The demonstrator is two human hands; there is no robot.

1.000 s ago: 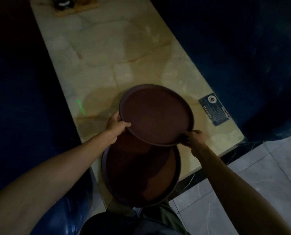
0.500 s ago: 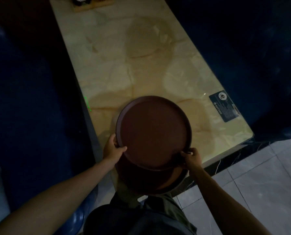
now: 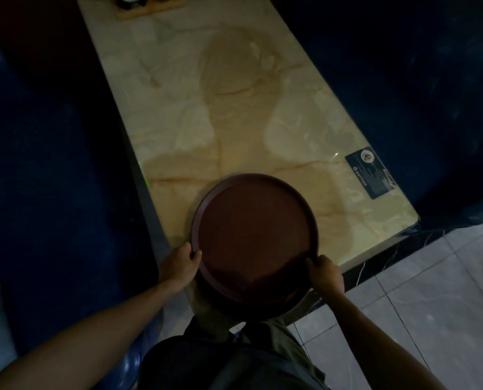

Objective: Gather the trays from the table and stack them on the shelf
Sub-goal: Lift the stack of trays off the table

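A round dark-brown tray (image 3: 251, 235) lies over the near end of the marble table (image 3: 206, 108), almost squarely on top of a second brown tray (image 3: 279, 306), of which only a dark sliver of rim shows below it. My left hand (image 3: 178, 267) grips the top tray's left rim, thumb over the edge. My right hand (image 3: 323, 273) grips its lower right rim the same way. Both trays overhang the table's near edge toward my body.
A dark label (image 3: 371, 174) is stuck near the table's right corner. A wooden board (image 3: 147, 5) with dark items sits at the far end. Dark blue seating (image 3: 52, 164) flanks the table on both sides. Pale floor tiles (image 3: 431, 291) lie at the lower right.
I pulled the top tray toward me until it covers the lower tray, which showed widely before. The view has shifted, so the table sits further right in frame.
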